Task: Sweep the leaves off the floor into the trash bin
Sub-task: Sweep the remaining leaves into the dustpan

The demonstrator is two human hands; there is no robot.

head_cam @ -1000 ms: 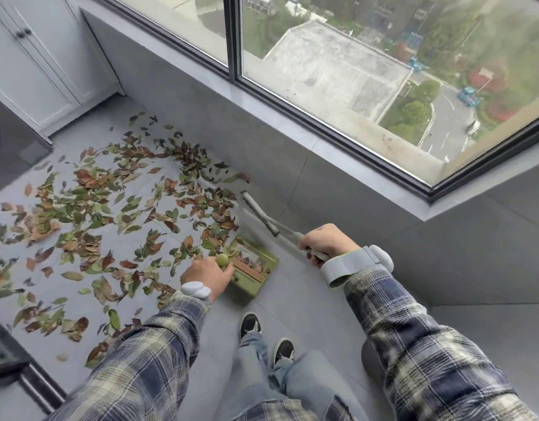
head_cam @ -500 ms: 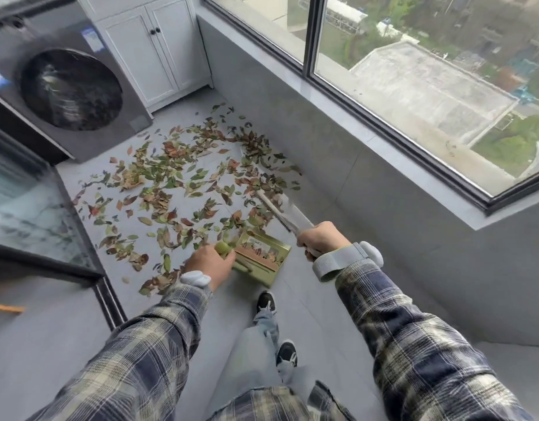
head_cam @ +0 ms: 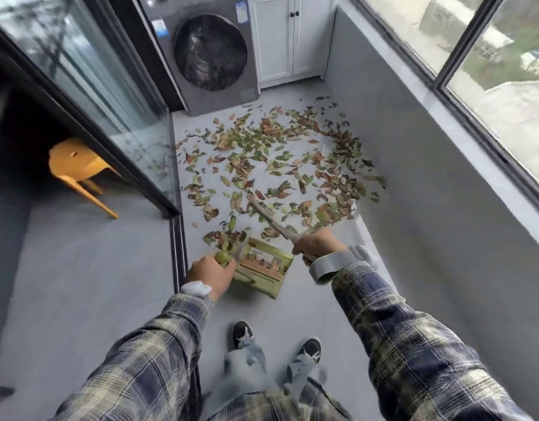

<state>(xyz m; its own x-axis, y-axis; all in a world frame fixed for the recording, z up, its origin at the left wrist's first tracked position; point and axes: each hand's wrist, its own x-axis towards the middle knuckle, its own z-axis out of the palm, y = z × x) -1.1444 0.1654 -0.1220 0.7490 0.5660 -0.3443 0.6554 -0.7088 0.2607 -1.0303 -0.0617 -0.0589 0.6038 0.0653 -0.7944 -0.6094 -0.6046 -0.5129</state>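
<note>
Green plastic fills my left hand: my fingers are curled tight round the knobbed handle of the dustpan, which sits low over the grey floor just ahead of my feet. Some brown and orange scraps, leaves as far as I can judge through the blur, already lie inside it. My right hand is closed round the near end of the brush, just to the right of the pan. The brush's long shaft runs away from me, forward and to the left, and its far end is out among the litter. I cannot make out the bristles.

A small clump of leaves lies touching the pan's front left corner, closest to my left hand. The main spread of leaves is further ahead, reaching from the sliding glass door on my left across to the wall under the window on my right, with a washing machine and a white cabinet beyond it. Everything to be swept lies forward of both hands, so I judge the stroke has to come back along the brush's axis toward the pan's mouth. The thick drift by the wall is nearer my right hand. No trash bin is in view.
</note>
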